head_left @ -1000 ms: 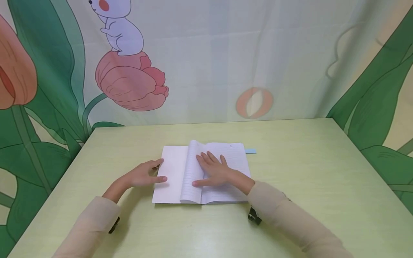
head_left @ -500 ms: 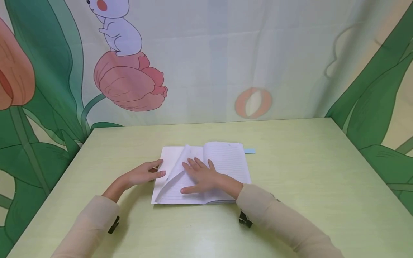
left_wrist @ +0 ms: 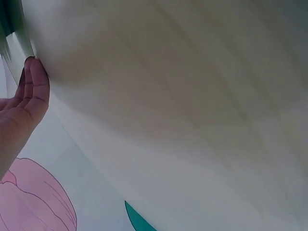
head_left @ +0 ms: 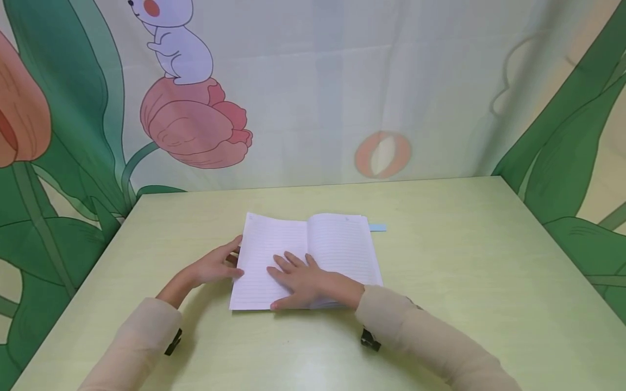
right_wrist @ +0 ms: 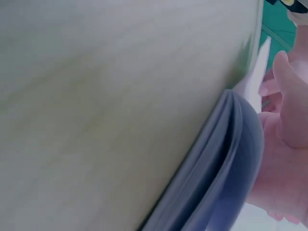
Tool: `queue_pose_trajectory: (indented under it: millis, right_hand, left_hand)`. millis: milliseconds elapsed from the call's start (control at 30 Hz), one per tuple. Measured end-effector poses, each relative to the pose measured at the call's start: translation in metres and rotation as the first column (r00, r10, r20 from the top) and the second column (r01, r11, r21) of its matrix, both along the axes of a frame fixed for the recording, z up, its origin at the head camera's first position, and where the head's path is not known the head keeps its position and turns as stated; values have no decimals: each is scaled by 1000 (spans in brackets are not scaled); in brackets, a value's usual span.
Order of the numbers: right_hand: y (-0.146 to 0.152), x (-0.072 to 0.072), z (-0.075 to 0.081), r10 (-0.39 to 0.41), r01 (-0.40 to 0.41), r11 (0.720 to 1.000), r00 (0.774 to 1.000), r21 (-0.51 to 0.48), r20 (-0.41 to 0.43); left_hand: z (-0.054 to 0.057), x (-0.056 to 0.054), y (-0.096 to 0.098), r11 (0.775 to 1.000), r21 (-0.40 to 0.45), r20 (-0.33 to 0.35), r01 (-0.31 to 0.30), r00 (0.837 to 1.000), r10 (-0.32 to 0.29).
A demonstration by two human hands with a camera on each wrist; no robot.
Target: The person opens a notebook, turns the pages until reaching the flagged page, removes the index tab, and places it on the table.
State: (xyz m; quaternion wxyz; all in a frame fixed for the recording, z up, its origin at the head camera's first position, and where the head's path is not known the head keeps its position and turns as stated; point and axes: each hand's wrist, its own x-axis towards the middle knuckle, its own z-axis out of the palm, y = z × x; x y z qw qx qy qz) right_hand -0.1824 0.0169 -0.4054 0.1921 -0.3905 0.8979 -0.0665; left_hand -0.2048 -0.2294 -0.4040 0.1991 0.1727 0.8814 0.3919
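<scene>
One table (head_left: 450, 250) bears an open notebook (head_left: 344, 244), its spread longest left to right, spine (head_left: 307, 236) pointing away from the person. The right hand (head_left: 300, 281) rests splayed on the left page (head_left: 259, 247); the left hand (head_left: 213, 266), thumb and fingers apart, touches its outer edge. A blue tab (head_left: 378, 227) juts right.

No words or numbers can be read here. The open notebook (head_left: 315, 241) has tiny printed marks (head_left: 347, 219) at the top of both pages, too small to make out.
</scene>
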Motion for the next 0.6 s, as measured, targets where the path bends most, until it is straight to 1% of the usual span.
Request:
queue_pose_trajectory:
  millis: [67,133,233,333,400,500,600]
  right_hand:
    - [5,-3,1,-6,6,1000,1000,-26,-23]
    - [11,-8,2,-30,27,997,999,-72,-39]
    - [25,-17,4,-73,64,988,996,-143,-52]
    - [40,-27,4,-121,108,972,991,-206,-50]
    - [50,-33,4,-150,134,965,987,-227,-56]
    - [65,-42,4,-188,166,955,980,-244,-70]
    - [82,-50,3,-221,193,949,971,-251,-87]
  left_hand:
    - [0,0,1,999,-12,17,-31,999,31]
    - [1,0,3,999,-15,40,-47,998,48]
    - [1,0,4,998,-24,68,-61,996,63]
    - [0,-1,4,997,-32,88,-68,994,70]
    - [0,-1,4,996,-39,98,-77,992,81]
    - [-1,0,4,996,-49,100,-76,992,80]
    - [-1,0,5,997,-43,95,-62,993,66]
